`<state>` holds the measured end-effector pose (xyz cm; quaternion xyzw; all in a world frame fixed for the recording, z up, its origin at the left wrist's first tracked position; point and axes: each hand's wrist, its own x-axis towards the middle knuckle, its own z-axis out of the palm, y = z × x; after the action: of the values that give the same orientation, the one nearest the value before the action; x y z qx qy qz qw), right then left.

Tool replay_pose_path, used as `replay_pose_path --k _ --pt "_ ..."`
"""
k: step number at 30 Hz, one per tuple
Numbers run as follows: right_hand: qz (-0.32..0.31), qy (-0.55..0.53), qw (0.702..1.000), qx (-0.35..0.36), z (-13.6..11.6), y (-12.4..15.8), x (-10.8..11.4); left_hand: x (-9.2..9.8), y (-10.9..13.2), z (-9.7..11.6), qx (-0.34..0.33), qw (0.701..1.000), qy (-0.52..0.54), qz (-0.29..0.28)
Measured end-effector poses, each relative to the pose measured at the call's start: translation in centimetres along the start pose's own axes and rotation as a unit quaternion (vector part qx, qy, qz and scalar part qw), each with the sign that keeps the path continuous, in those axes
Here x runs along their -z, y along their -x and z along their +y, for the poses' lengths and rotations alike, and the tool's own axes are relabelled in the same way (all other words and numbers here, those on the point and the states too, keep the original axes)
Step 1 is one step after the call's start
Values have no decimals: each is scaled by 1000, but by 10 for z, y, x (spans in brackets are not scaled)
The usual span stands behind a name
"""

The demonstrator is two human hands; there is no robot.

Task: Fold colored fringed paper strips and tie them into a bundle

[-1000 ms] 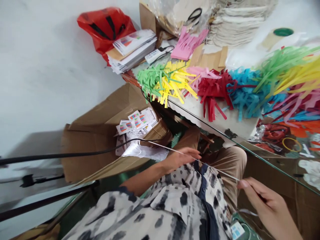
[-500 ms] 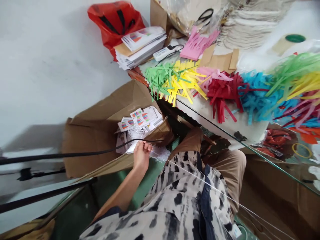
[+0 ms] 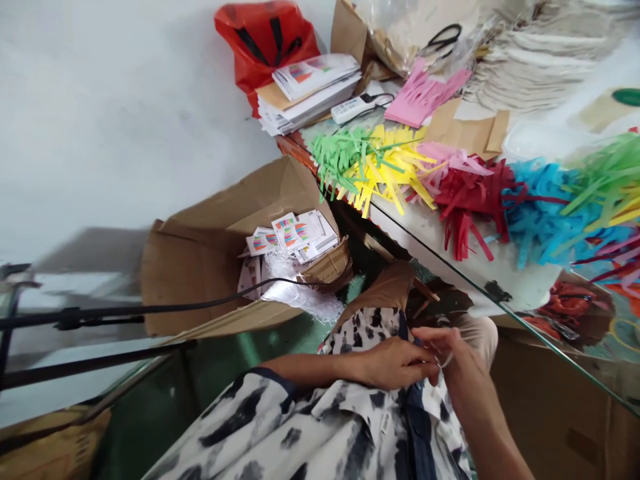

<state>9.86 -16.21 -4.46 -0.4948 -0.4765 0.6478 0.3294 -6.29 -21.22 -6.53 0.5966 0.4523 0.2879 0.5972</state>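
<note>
Both my hands meet in front of my lap, above the black-and-white patterned shirt. A thin white string (image 3: pixel 445 363) loops between their fingers. My left hand (image 3: pixel 397 363) reaches in from the left, its fingers closed at the string. From the lower right comes my right hand (image 3: pixel 463 363), with thumb and fingers pinched on the same string. Part of the string is hidden by the fingers. A tangle of white strings (image 3: pixel 320 301) hangs over the edge of the cardboard box (image 3: pixel 190 280) to the left, beside printed cards (image 3: pixel 293 233).
A glass-edged table (image 3: pixel 520 283) stands at the right, with green (image 3: pixel 340 157), yellow (image 3: pixel 395 167), red (image 3: pixel 473 200) and blue fringed paper (image 3: pixel 545 207) along it. A black cable (image 3: pixel 200 307) crosses the box. Behind are stacked papers (image 3: pixel 310 93) and a red bag (image 3: pixel 270 47).
My left hand has moved right, from the white strings by the box to my lap. My right hand has come into view and meets it at the string. The view has shifted slightly.
</note>
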Motion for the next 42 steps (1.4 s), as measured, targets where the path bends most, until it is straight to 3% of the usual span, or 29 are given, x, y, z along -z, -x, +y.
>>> replay_pose_path --k 4,7,9,12,14,20,24,29,33,37,39,42 --pt "67 -152 986 -4 -33 13 11 4 -14 -3 -4 997 -69 -31" --pt "62 -41 997 3 -49 26 29 16 -23 6 -45 986 -137 -79" --pt "68 111 991 12 -53 31 39 28 -30 17 -73 982 -175 -20" --pt "49 285 957 4 -55 26 44 44 -42 40 -91 973 -146 154" --pt "25 338 941 12 -56 19 40 50 -47 54 -103 973 -88 188" --pt "7 342 937 73 -71 6 22 45 -60 77 -103 982 68 143" --pt "8 336 939 74 -71 8 27 40 -76 86 -107 979 123 119" --pt "1 336 940 59 -64 15 37 31 -95 99 -57 976 195 82" --pt "-17 276 957 89 -71 21 50 23 -105 110 -68 975 197 77" --pt "19 24 994 106 -77 26 66 14 -117 123 -133 983 106 64" --pt "55 -103 989 88 -75 26 72 9 -126 128 -158 982 93 48" --pt "116 -175 975 72 -67 24 80 -2 -143 132 -165 981 100 19"
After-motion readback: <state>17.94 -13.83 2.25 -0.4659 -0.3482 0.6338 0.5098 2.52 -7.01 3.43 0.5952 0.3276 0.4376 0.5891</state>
